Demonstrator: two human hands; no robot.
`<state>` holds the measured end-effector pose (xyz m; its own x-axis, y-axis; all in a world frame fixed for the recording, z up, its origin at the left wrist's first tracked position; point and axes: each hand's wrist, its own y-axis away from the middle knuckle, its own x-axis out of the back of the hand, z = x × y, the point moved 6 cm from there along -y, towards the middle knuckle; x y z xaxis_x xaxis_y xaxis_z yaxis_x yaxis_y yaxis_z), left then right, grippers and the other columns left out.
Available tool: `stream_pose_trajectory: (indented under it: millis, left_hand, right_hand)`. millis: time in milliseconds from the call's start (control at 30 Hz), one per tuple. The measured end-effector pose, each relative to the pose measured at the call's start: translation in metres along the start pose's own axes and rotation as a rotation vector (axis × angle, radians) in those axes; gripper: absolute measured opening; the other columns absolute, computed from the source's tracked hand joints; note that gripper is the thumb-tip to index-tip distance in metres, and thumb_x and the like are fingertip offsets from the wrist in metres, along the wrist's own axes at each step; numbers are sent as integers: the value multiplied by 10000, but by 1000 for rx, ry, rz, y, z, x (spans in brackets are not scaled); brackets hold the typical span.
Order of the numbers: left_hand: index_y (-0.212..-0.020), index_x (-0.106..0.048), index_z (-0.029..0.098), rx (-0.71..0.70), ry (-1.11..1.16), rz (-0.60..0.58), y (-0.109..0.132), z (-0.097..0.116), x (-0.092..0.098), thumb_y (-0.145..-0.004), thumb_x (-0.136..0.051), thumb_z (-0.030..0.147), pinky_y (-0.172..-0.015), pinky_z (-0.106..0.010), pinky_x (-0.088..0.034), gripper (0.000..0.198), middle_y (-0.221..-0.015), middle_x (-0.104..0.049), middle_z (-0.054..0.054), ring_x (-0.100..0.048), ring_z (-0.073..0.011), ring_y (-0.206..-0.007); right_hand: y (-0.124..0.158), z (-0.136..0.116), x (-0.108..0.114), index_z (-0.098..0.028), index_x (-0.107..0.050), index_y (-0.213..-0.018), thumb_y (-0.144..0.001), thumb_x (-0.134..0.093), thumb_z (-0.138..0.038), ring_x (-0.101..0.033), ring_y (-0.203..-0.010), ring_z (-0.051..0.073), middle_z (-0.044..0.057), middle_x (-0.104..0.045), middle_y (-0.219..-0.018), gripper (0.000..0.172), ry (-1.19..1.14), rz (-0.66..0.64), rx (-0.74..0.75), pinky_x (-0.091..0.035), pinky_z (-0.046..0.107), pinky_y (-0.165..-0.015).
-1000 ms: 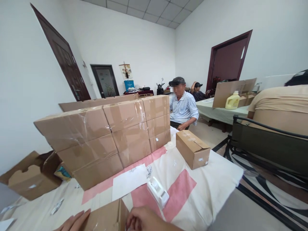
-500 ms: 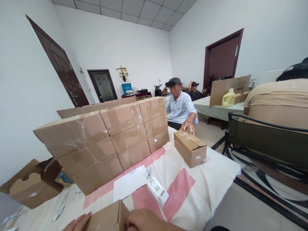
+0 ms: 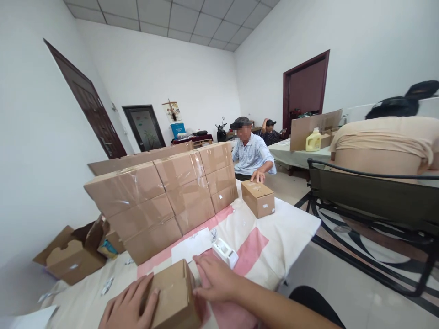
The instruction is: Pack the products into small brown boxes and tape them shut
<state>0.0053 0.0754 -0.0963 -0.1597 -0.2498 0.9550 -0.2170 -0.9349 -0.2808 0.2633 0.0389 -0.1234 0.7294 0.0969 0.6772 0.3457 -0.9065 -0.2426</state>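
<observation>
A small brown cardboard box (image 3: 174, 292) lies in front of me at the bottom of the view, its lid down. My left hand (image 3: 128, 304) holds it from the left, fingers and thumb over that edge of the top. On the box's right side is my right hand (image 3: 217, 279), its thumb and fingers apart and nothing between them. The thumb is close to the box; whether it touches, I cannot tell. Just beyond the right fingers stands a white tape dispenser (image 3: 224, 252), with a sheet of white paper (image 3: 192, 244) to its left.
Stacked taped cartons (image 3: 164, 194) form a wall behind the paper. An open carton (image 3: 75, 258) stands at the left. Across the table, a co-worker's hand (image 3: 258, 175) rests on another closed box (image 3: 259, 201). A dark chair (image 3: 363, 205) stands at the right.
My right hand has come off the near box's right end and opened, reaching toward the tape dispenser. My left hand shows further over the box. The view has shifted.
</observation>
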Motion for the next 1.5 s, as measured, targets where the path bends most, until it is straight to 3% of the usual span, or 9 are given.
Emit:
stream_pose_trajectory:
  millis: [133,267,433,700,833,1000,1133,1333,1500]
  left_hand:
    - [-1334,-638,229,-5,-12,23,7,19,19,-899,-321,472,-1090,-490,-376,592,-1412,-630,-70,-554,-301,-1295]
    - [-1372,-591,213,-23,75,14,16,19,35,-928,-295,494,-1095,-459,-383,602,-1419,-623,-84,-560,-279,-1296]
    - [-1365,-577,209,-29,172,54,15,-2,33,-913,-347,543,-1113,-482,-380,607,-1349,-663,-94,-576,-303,-1271]
    - [-1392,-478,124,-58,282,599,57,-12,65,-967,-361,439,-1201,-463,-339,542,-1426,-544,-197,-480,-314,-1364]
    - [-1359,-479,127,-60,279,572,69,-20,33,-984,-367,396,-1187,-446,-363,475,-1369,-575,-199,-509,-299,-1337]
    - [-1426,-440,142,21,222,268,59,-17,-53,-978,-310,464,-1084,-462,-436,567,-1516,-489,-168,-514,-322,-1334]
    - [-1501,-395,234,99,164,54,53,-9,-88,-980,-299,510,-1042,-500,-430,598,-1606,-414,-77,-497,-325,-1346]
    - [-1519,-367,220,240,178,-39,42,-12,-89,-975,-224,542,-1057,-549,-402,648,-1591,-435,-79,-480,-334,-1358]
    - [-1483,-439,252,286,137,-58,35,-14,-93,-921,-279,566,-1059,-586,-393,663,-1533,-512,-74,-509,-341,-1316]
  right_hand:
    - [5,-23,-3,-127,-68,-1642,-869,-691,-410,-218,-1550,313,209,-208,-1671,1032,-244,-107,243,-217,457,-1248]
    - [-2,-37,-9,-104,-39,-1637,-760,-814,-485,-116,-1569,344,234,-101,-1683,1232,-278,-184,198,-141,460,-1264]
    - [-16,-60,-17,-143,-95,-1633,-471,-957,-541,-336,-1460,401,233,-248,-1567,1500,-66,-247,145,-328,443,-1192]
    - [2,-42,25,-204,-497,-1155,-451,-937,-400,-523,-1087,242,67,-441,-1186,853,-165,156,179,-516,361,-895]
    - [31,-24,94,-238,-448,-1153,-572,-859,-341,-500,-1129,245,83,-437,-1228,719,-203,447,164,-536,363,-874]
    - [94,18,200,-266,-403,-1272,-680,-798,-424,-482,-1232,286,117,-389,-1323,729,-73,907,-24,-596,412,-851]
    - [156,68,264,-257,-465,-1292,-649,-822,-496,-480,-1224,306,124,-380,-1313,773,175,1091,-160,-611,443,-846]
    - [193,166,287,-215,-618,-1207,-662,-769,-633,-459,-1236,345,120,-328,-1247,703,414,1079,-433,-534,488,-976]
    - [148,213,290,-204,-625,-1229,-728,-719,-654,-467,-1200,331,126,-308,-1253,680,465,988,-457,-463,484,-1053]
